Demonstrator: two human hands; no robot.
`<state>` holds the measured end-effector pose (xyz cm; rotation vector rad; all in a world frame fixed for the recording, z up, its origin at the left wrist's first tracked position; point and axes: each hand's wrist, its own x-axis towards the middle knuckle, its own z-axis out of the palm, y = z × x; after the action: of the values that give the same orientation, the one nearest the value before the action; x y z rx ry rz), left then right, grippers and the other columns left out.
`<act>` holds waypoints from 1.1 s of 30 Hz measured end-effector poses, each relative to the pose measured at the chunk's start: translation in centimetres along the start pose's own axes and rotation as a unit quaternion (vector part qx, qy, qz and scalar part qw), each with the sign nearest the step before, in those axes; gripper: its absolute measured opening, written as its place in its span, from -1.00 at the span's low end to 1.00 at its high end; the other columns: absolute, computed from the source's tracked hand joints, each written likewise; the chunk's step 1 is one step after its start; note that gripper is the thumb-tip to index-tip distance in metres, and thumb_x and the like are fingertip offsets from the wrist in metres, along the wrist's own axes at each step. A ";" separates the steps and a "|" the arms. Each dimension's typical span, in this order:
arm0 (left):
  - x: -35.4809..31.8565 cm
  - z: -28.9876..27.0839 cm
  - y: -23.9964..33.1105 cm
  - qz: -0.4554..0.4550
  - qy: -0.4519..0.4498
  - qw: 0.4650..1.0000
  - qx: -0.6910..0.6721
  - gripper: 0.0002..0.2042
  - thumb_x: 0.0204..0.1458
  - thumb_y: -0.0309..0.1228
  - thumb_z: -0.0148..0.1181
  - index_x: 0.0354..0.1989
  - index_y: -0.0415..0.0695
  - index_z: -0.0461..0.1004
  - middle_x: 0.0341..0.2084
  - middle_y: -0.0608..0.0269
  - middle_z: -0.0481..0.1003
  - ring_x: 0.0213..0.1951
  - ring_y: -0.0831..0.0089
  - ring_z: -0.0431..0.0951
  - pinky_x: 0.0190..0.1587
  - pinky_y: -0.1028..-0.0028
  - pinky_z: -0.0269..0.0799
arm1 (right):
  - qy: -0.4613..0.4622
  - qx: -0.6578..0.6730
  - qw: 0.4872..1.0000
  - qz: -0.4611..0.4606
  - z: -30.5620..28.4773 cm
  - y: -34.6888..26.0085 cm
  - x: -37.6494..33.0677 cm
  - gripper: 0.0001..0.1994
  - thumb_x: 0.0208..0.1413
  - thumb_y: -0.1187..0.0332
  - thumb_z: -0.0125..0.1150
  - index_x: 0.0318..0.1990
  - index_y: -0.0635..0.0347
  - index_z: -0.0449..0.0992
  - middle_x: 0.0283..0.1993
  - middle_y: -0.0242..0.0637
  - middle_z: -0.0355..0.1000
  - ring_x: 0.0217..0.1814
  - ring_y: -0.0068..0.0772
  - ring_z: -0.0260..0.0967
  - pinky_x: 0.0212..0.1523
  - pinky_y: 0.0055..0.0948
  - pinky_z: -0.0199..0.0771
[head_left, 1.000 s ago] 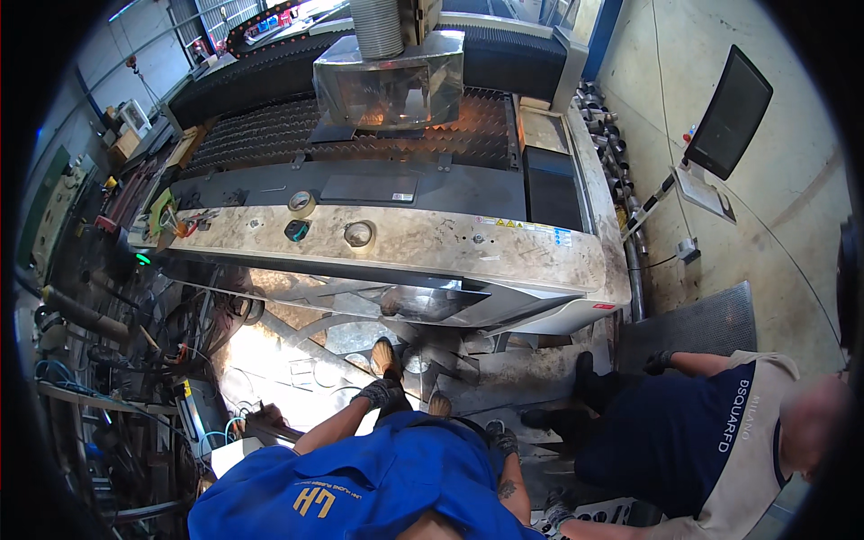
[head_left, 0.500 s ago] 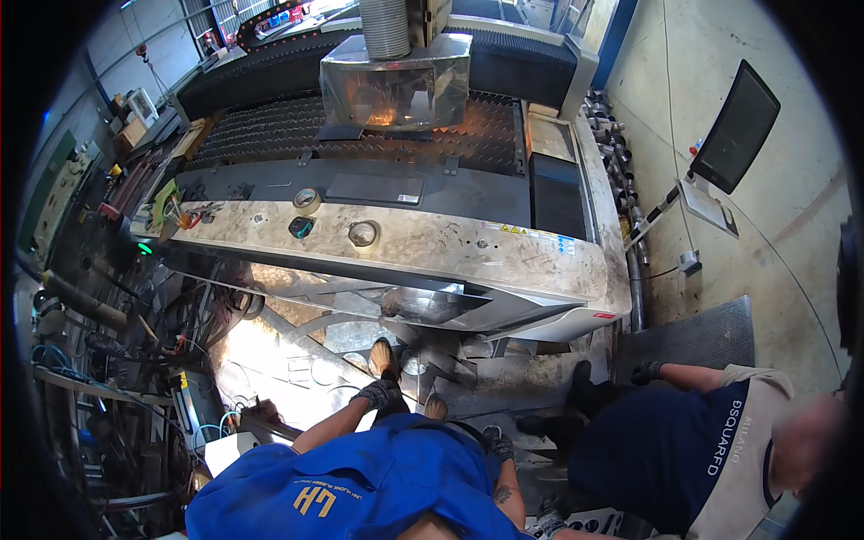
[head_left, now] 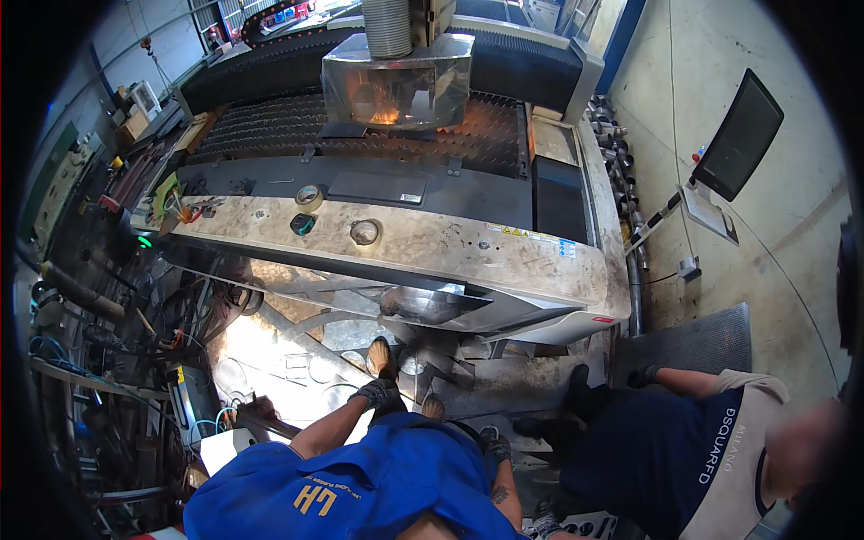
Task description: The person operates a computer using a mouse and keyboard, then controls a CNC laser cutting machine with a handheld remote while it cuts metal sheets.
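Note:
My left hand (head_left: pixel 378 393), in a dark grey work glove, rests against my left thigh with nothing visible in it. Its fingers look stretched along the dark trousers. My right hand (head_left: pixel 495 446), gloved too, hangs by my right hip; its fingers are too small and dark to make out. Ahead stands a large laser cutting machine (head_left: pixel 468 241) with a pale, stained front ledge. Orange light and sparks glow under its shielded cutting head (head_left: pixel 441 90), above the toothed slat bed (head_left: pixel 261 124). Neither hand touches the machine.
On the ledge are a tape roll (head_left: pixel 309 195), a tape measure (head_left: pixel 303 224) and a round metal cup (head_left: pixel 364 232). A co-worker (head_left: pixel 648 441) in a navy and beige shirt stands to my right. A monitor (head_left: pixel 741 135) is at the right wall. Scrap and hoses (head_left: pixel 117 360) crowd the left.
The view has shifted very slightly. The glow under the cutting head looks a little brighter. Both my hands and the co-worker stay nearly where they were.

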<state>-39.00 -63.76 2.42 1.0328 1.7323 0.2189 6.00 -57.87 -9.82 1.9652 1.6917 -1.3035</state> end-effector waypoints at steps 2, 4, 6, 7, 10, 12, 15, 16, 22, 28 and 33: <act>0.0 -0.1 0.0 0.009 -0.006 1.000 -0.020 -0.56 0.12 -0.05 0.14 0.06 -0.07 0.52 -0.06 0.13 0.57 -0.06 0.27 0.56 0.05 0.31 0.44 | 0.016 -0.073 0.995 -0.063 1.1 2.4 1.5 -0.40 0.28 -0.18 -0.16 -0.08 0.20 0.57 -0.19 0.06 0.54 -0.04 0.10 0.48 -0.08 -0.10 0.42; -0.3 -0.4 1.2 0.006 -0.012 0.999 -0.030 -0.56 0.11 -0.04 0.14 0.05 -0.06 0.53 -0.09 0.15 0.57 -0.12 0.28 0.57 -0.03 0.32 0.48 | 0.033 -0.145 0.981 -0.125 1.6 3.6 2.7 -0.40 0.30 -0.18 -0.18 -0.08 0.21 0.57 -0.17 0.07 0.54 -0.01 0.10 0.47 -0.07 -0.10 0.42; -0.6 -0.8 2.5 0.003 -0.020 0.999 -0.039 -0.56 0.11 -0.04 0.15 0.04 -0.06 0.53 -0.12 0.16 0.57 -0.18 0.30 0.58 -0.12 0.34 0.51 | 0.004 -0.158 0.982 -0.106 1.4 3.4 2.7 -0.40 0.33 -0.14 -0.25 -0.03 0.22 0.54 -0.13 0.07 0.54 0.04 0.09 0.45 -0.03 -0.10 0.42; -1.1 -0.8 2.5 -0.023 -0.022 0.999 -0.015 -0.59 0.09 -0.08 0.16 -0.01 -0.10 0.54 -0.12 0.09 0.58 -0.12 0.21 0.57 -0.03 0.29 0.48 | -0.001 -0.161 0.981 -0.109 0.6 1.6 1.4 -0.40 0.33 -0.14 -0.25 -0.03 0.22 0.54 -0.13 0.07 0.54 0.04 0.09 0.45 -0.03 -0.10 0.42; -3.5 -1.2 2.6 -0.073 -0.037 0.996 0.044 -0.62 0.08 -0.13 0.16 -0.06 -0.13 0.55 -0.12 0.03 0.58 -0.07 0.14 0.57 0.03 0.25 0.45 | -0.022 -0.039 0.999 0.031 -2.4 -3.3 -3.5 -0.42 0.36 -0.11 -0.30 0.01 0.19 0.53 -0.11 0.04 0.53 0.06 0.09 0.44 0.00 -0.10 0.41; -4.8 -1.9 3.3 -0.077 -0.052 0.993 0.077 -0.62 0.08 -0.12 0.16 -0.06 -0.12 0.55 -0.12 0.04 0.58 -0.08 0.15 0.57 0.02 0.26 0.45 | -0.006 -0.041 0.999 -0.005 -2.7 -3.6 -4.0 -0.41 0.33 -0.14 -0.25 -0.03 0.19 0.55 -0.13 0.06 0.54 0.04 0.12 0.44 -0.01 -0.08 0.41; -6.1 -2.1 3.8 -0.077 -0.068 0.990 0.098 -0.62 0.08 -0.12 0.16 -0.06 -0.11 0.56 -0.13 0.06 0.58 -0.10 0.17 0.57 -0.01 0.27 0.46 | 0.002 -0.035 0.999 -0.004 -3.0 -3.3 -4.0 -0.40 0.32 -0.15 -0.23 -0.04 0.19 0.56 -0.14 0.07 0.54 0.04 0.13 0.44 -0.01 -0.08 0.41; -6.5 -2.1 3.8 -0.078 -0.072 0.989 0.101 -0.62 0.08 -0.11 0.16 -0.06 -0.11 0.56 -0.14 0.07 0.58 -0.10 0.18 0.57 -0.02 0.27 0.46 | 0.003 -0.034 0.999 -0.003 -3.1 -3.4 -4.0 -0.40 0.31 -0.15 -0.23 -0.05 0.19 0.56 -0.14 0.07 0.54 0.04 0.13 0.44 -0.01 -0.08 0.41; -7.0 -1.6 3.4 -0.076 -0.084 0.988 0.106 -0.62 0.08 -0.10 0.17 -0.06 -0.09 0.56 -0.16 0.10 0.59 -0.14 0.22 0.58 -0.07 0.29 0.48 | 0.003 -0.037 0.999 0.000 -3.0 -4.0 -3.8 -0.39 0.29 -0.18 -0.19 -0.08 0.21 0.58 -0.14 0.09 0.54 0.04 0.15 0.44 -0.01 -0.07 0.41; -6.2 -1.6 4.3 -0.052 -0.091 0.988 0.113 -0.62 0.08 -0.09 0.17 -0.06 -0.07 0.57 -0.18 0.13 0.59 -0.18 0.26 0.58 -0.11 0.30 0.49 | 0.044 -0.051 0.994 -0.086 -0.2 0.8 0.4 -0.33 0.05 -0.29 0.02 -0.20 0.24 0.62 -0.13 0.21 0.51 0.07 0.25 0.43 0.00 0.00 0.45; -8.1 -3.6 5.4 -0.003 -0.168 0.984 0.061 -0.62 0.08 -0.08 0.17 -0.05 -0.06 0.57 -0.19 0.16 0.59 -0.21 0.29 0.59 -0.16 0.32 0.50 | 0.023 -0.032 0.999 -0.030 -1.9 -1.5 -1.5 -0.33 0.05 -0.29 0.02 -0.20 0.24 0.62 -0.13 0.20 0.52 0.06 0.24 0.43 0.00 -0.01 0.45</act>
<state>-38.63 -65.20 12.64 1.0854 1.4554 -0.0645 5.61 -57.16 -7.05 1.9374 1.8044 -1.2172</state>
